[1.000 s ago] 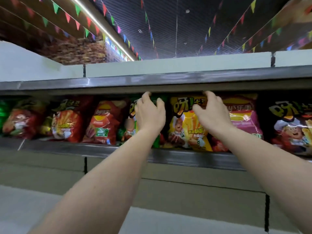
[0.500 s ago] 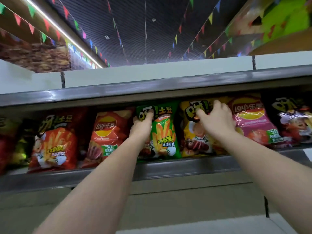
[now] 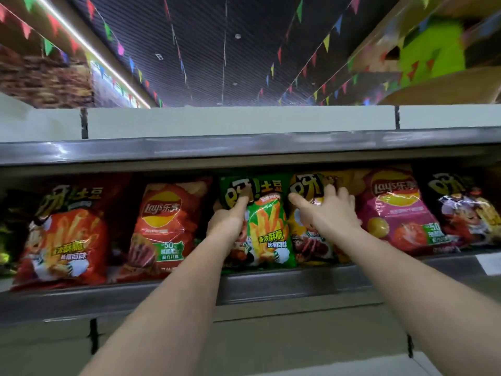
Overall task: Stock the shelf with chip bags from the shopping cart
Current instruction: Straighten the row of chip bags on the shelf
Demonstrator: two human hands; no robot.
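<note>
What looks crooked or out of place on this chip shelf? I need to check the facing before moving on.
Nothing is spilled or torn. The bags lean rather than stand straight: the red fries bag tilts, and the pink Lay's bag slants right. The left hand touches the green bag; the right hand rests on the yellow bag.

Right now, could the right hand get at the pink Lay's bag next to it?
Probably yes. The right hand rests on the yellow bag, directly beside the pink Lay's bag, whose front stands uncovered at the shelf edge, with nothing between them.
</note>
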